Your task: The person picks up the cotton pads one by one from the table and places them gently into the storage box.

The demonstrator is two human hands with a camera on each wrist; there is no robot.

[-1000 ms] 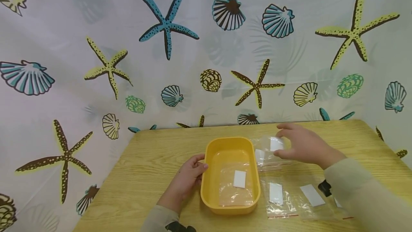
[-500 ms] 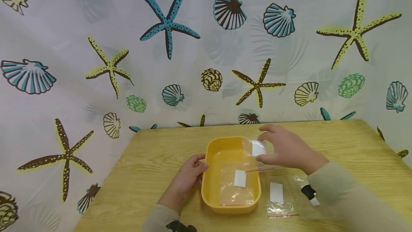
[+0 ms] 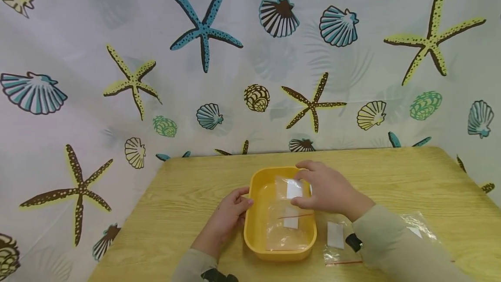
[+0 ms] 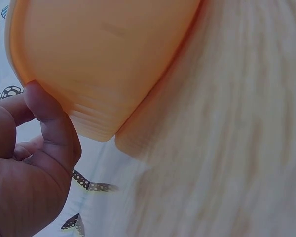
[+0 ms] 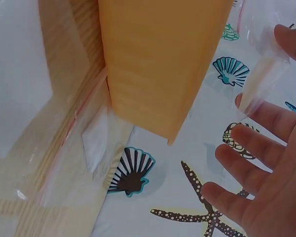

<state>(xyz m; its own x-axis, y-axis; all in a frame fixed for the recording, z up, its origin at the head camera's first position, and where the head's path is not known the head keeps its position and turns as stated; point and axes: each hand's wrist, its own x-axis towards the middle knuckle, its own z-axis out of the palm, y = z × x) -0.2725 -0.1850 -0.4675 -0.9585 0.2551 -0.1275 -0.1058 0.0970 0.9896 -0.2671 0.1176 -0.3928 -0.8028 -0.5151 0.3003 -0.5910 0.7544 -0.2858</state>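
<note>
A yellow tub (image 3: 256,225) stands on the table in the head view. My left hand (image 3: 231,214) grips its left rim, thumb over the edge; the left wrist view shows this hand (image 4: 39,148) pinching the tub wall (image 4: 108,59). Over the tub, my right hand (image 3: 326,190) pinches a clear zip bag (image 3: 294,189) with a white piece on it. In the right wrist view, thumb and forefinger hold this bag (image 5: 264,79) while the other fingers are spread. Inside the tub lies another clear zip bag (image 3: 283,238), partly covered by the held one.
To the tub's right, a clear zip bag (image 3: 335,235) with a white piece lies on the wooden table (image 3: 188,221). Another bag (image 3: 419,223) is partly hidden by the right sleeve. A patterned curtain (image 3: 235,55) hangs behind the table.
My right hand has moved left from the bags on the table, carrying one zip bag over the tub. The left hand and the tub have stayed put.
</note>
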